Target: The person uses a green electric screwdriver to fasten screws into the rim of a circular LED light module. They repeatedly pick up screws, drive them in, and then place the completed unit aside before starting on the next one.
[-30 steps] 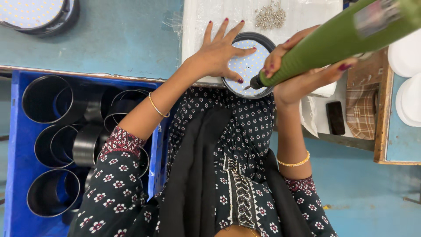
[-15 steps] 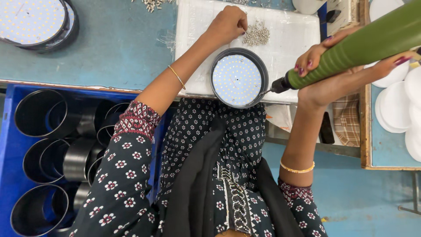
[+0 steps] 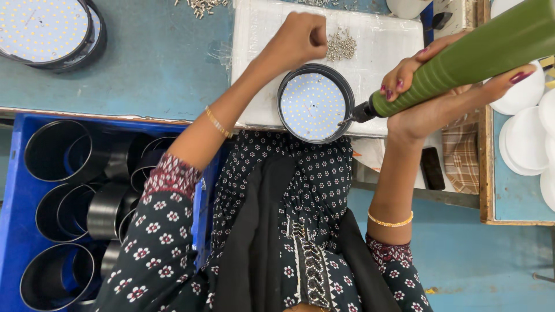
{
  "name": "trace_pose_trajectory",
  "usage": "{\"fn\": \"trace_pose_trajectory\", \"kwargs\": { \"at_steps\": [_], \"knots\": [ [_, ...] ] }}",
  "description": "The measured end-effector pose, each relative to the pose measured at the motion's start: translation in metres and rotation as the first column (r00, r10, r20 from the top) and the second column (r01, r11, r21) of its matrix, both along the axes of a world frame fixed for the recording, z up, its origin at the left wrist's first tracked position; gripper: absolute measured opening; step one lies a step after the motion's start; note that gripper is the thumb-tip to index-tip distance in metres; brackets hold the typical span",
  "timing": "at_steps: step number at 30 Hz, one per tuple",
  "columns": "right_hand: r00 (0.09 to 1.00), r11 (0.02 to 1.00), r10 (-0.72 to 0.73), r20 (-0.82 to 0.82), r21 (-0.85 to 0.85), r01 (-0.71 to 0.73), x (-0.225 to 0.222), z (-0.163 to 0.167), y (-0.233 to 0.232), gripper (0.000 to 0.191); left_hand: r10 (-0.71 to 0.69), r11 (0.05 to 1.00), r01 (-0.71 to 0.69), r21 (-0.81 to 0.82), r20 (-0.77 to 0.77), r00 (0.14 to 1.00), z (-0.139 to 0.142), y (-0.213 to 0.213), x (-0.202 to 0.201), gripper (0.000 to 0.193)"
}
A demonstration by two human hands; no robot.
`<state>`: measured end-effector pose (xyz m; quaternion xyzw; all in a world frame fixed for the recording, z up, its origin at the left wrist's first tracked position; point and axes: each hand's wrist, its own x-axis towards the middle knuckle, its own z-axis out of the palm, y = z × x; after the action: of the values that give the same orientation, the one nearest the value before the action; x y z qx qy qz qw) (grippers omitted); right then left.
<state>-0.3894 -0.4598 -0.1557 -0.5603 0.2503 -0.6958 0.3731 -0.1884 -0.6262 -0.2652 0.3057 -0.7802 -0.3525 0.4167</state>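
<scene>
blue-green bench (image 3: 144,63), scuffed, with a white board (image 3: 381,46) laid on it at centre; a blue crate (image 3: 14,190) of black rings (image 3: 58,153) sat near left, and white discs (image 3: 523,138) were stacked in a tray at right. a second lamp (image 3: 43,29) lay far left.

step in hand, as judged: screwing the led plate into its housing. the lamp (image 3: 315,103) lay flat on the near edge of the board, a round black shell with a white plate dotted with small leds and a dark hole at centre. the right hand (image 3: 439,86) was wrapped round a green driver (image 3: 462,60), held slanting, its dark tip touching the plate's right rim. the left hand (image 3: 298,36) was clenched in a fist just beyond the lamp, beside the screws (image 3: 341,43) heaped on the board; whether it pinched a screw could not be told. more screws (image 3: 199,6) were scattered at the far edge of the bench.

next move, as judged, called for a screw set upright in a rim hole, with the tip kept square on it and the lamp steadied against turning. the lamp looked light and free to slide on the smooth board.
</scene>
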Motion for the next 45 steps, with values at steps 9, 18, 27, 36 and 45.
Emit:
{"fn": "trace_pose_trajectory", "kwargs": {
  "at_steps": [9,18,27,36,45],
  "knots": [
    [0.998,0.998,-0.017,0.055,0.06,0.014,-0.001,0.013,-0.027,0.094,-0.207,0.942,0.236,0.238,-0.141,0.968,0.027,0.104,0.013,0.015],
    [0.998,0.997,-0.058,0.035,0.056,0.056,0.009,0.013,-0.032,0.097,-0.257,0.944,0.279,0.176,-0.14,0.956,0.04,0.118,0.02,0.031],
    [0.995,0.998,0.004,0.101,0.061,-0.01,0.0,0.009,-0.034,0.1,-0.21,0.933,0.258,0.252,-0.204,0.956,0.047,0.121,0.024,0.035],
    [0.97,0.996,0.085,0.227,-0.004,-0.086,0.021,-0.009,-0.07,0.094,0.034,0.991,-0.011,0.13,-0.174,0.984,0.042,0.116,0.046,0.031],
    [0.973,0.975,0.185,0.141,0.098,-0.2,0.09,-0.037,-0.086,0.087,0.344,0.873,-0.348,-0.342,-0.073,0.936,0.028,0.119,0.073,0.026]
  ]
}}
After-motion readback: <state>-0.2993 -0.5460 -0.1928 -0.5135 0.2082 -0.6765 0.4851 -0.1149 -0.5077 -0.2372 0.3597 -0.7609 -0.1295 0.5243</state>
